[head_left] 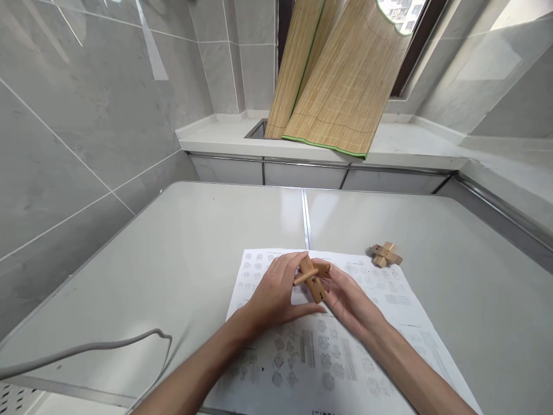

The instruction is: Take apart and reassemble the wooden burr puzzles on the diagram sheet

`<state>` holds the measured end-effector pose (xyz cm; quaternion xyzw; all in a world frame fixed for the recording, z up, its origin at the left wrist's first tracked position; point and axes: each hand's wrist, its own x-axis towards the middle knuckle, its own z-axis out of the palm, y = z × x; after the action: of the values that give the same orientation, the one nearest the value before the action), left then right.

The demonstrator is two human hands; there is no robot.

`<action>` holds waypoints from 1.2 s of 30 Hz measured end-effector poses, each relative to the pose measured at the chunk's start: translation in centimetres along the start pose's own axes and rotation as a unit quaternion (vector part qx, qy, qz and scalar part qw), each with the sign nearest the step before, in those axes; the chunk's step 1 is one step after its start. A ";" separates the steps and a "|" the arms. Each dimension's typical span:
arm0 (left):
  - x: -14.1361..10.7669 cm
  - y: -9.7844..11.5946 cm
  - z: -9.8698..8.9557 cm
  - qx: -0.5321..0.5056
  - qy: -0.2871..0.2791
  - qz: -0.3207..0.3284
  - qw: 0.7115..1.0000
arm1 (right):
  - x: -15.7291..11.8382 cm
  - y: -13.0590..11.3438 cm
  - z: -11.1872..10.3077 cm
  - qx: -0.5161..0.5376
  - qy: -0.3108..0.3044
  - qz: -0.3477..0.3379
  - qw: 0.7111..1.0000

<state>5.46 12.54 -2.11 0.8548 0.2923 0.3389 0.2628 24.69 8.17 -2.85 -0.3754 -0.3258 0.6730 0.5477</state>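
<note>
A partly joined wooden interlocking puzzle is held between my two hands, above a printed sheet. It has crossed flat pieces, dark marks on them and a thin round stick running through. My left hand bends its fingers over the puzzle's upper end, its thumb stretched out below. From the other side, my right hand grips the puzzle with thumb and fingers; some of its fingertips are hidden behind the wood. On the far right corner of the printed instruction sheet lies a second wooden cross-shaped puzzle.
The pale table has a metal seam across its middle. A grey cable loops over its left front. Beyond stands a white counter, with a bamboo mat hanging over it at the window. Tiled walls flank both sides.
</note>
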 end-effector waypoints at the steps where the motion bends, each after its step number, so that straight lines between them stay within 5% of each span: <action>1: 0.0 0.0 0.1 0.001 0.005 0.004 1.000 | 0.0 0.0 0.0 0.002 0.000 -0.002 1.000; 7: 0.0 0.4 0.6 0.052 0.074 0.026 0.996 | -0.1 -0.1 0.2 -0.015 -0.022 0.009 1.000; 14: 0.3 0.8 0.1 0.039 0.058 0.033 0.997 | -0.5 -0.5 0.5 -0.020 -0.060 0.043 0.997; 26: 0.4 0.2 0.7 0.067 0.112 0.049 0.990 | -0.7 -1.3 0.9 -0.069 -0.062 0.029 0.995; 32: 0.1 -1.1 0.6 0.115 0.090 0.001 0.989 | -0.1 -1.3 0.1 -0.215 0.090 -0.040 0.972; 34: 0.1 -1.3 0.5 0.121 0.088 -0.015 0.989 | 0.2 -1.3 -0.5 -0.321 0.198 -0.103 0.921; 36: 0.0 -1.4 0.5 0.119 0.088 -0.027 0.989 | 0.3 -1.3 -1.2 -0.423 0.292 -0.181 0.838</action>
<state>5.36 13.43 -3.30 0.8385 0.3753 0.3688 0.1413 26.34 8.79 -2.47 -0.6839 -0.4658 0.2175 0.5176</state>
